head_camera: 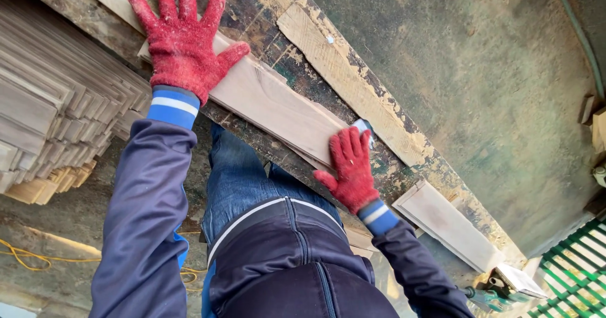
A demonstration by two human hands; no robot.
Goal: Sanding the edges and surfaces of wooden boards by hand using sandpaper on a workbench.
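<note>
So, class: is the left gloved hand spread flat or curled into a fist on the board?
Spread flat. The left hand lies palm-down on the wooden board, all fingers splayed apart.

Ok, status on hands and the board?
Left hand flat on plank. Right hand at its end, holding small pale block. Stacked boards left.

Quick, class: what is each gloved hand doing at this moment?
Left hand: open, fingers spread flat on the wooden board.
Right hand: closed over the board's end, gripping a small pale object.
</note>
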